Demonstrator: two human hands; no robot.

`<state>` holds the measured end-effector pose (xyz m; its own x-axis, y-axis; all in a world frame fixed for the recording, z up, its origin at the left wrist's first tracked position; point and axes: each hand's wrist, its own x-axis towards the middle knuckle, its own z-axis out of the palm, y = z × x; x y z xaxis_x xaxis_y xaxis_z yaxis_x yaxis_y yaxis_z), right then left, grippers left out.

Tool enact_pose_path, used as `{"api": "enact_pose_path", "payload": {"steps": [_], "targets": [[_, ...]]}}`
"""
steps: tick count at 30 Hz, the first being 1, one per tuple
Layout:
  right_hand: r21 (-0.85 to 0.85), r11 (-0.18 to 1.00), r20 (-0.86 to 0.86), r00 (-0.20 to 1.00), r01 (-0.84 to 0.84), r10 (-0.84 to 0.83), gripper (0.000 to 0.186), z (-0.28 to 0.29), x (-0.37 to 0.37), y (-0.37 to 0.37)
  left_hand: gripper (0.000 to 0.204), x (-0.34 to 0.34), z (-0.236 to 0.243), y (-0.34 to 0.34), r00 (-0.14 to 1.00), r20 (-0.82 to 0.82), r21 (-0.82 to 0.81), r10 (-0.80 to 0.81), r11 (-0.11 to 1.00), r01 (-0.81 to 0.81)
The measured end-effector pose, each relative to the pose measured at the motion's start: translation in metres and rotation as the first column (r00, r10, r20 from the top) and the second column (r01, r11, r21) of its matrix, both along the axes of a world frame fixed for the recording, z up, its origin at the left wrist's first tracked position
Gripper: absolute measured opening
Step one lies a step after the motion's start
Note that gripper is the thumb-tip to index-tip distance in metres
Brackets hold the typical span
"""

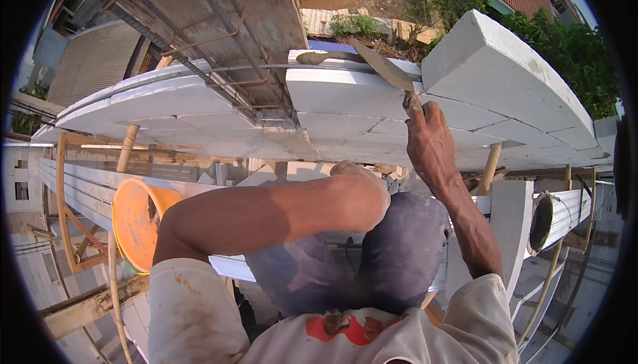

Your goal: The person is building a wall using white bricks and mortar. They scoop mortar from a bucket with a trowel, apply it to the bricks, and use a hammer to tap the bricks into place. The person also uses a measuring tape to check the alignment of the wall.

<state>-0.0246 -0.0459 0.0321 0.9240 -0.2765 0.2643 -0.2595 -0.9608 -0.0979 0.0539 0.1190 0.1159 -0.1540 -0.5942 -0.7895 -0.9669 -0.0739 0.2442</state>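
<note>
Trowel (382, 65): hung over the block wall (352, 91)'s top.
Right hand (428, 134): gripped it.
Left hand (363, 181): was before the wall; we couldn't tell its grip.
Orange bucket (167, 198): was before the wall's left part, greyish residue (135, 231) inside.

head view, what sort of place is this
Most likely an outdoor building site: the view shows a wall of white blocks, bare steel rebar and a trowel in the person's right hand.

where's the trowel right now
In the head view, the trowel is just right of centre in the upper part, gripped by the right hand, its blade left of the big white block.
</note>
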Motion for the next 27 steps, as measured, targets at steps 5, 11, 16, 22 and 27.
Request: {"api": "enact_pose_path", "payload": {"steps": [5, 11, 16, 22, 27], "targets": [[0.121, 0.984, 0.084, 0.989, -0.134, 0.124, 0.068, -0.043, 0.025, 0.018, 0.03, 0.001, 0.005, 0.005, 0.997, -0.081, -0.07, 0.014, 0.997, -0.02], [0.057, 0.966, -0.029, 0.966, -0.254, 0.256, 0.074, -0.05, 0.026, 0.03, 0.034, 0.001, 0.012, 0.01, 0.996, -0.084, -0.09, 0.033, 0.995, -0.04], [0.157, 0.889, -0.026, 0.898, -0.43, 0.439, 0.074, -0.032, -0.003, 0.024, 0.027, -0.001, 0.005, 0.012, 0.99, -0.136, -0.185, 0.027, 0.981, -0.052], [0.371, 0.87, 0.011, 0.939, -0.324, 0.345, 0.066, -0.007, -0.006, 0.018, 0.031, -0.005, 0.013, 0.002, 0.992, -0.122, -0.067, 0.003, 0.998, -0.012], [0.509, 0.807, -0.009, 0.935, -0.3, 0.354, 0.054, -0.012, -0.055, -0.01, 0.019, 0.008, 0.009, 0.019, 0.97, -0.236, -0.19, 0.064, 0.976, -0.111]]}}
